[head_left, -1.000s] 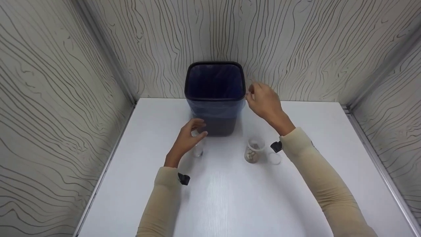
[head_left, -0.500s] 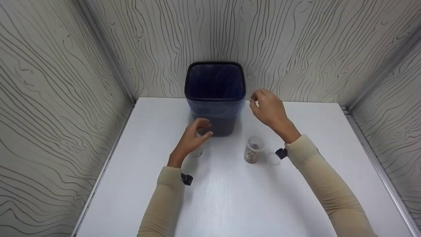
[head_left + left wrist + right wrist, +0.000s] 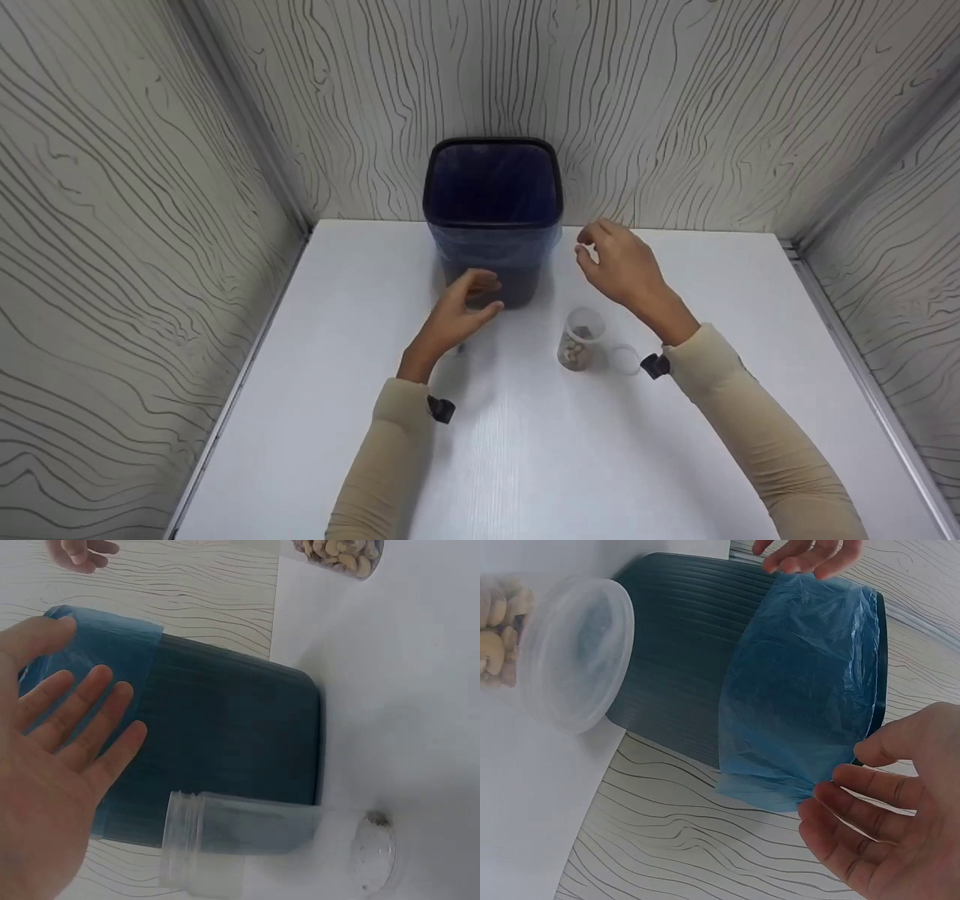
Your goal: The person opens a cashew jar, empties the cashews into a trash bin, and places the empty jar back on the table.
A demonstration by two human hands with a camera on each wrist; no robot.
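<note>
In the head view my left hand hovers in front of a dark bin, thumb and fingers spread apart, holding nothing. My right hand hangs just right of the bin with loosely bent fingers and nothing between them. A blue plastic bag lines the bin and is folded over its rim. Nearest my left hand stands a clear jar with a dark speck of residue at its base; the hand mostly hides it from the head camera. Below my right hand stands an uncovered plastic jar with nuts inside.
A round, clear lid lies flat beside the nut jar. Everything stands on a white table, enclosed by wood-patterned panels at the back and both sides. The bin is close to the back panel.
My right hand has drawn back from the bin's rim, toward me and to the right. My left hand has shifted a little right, covering more of the clear jar.
</note>
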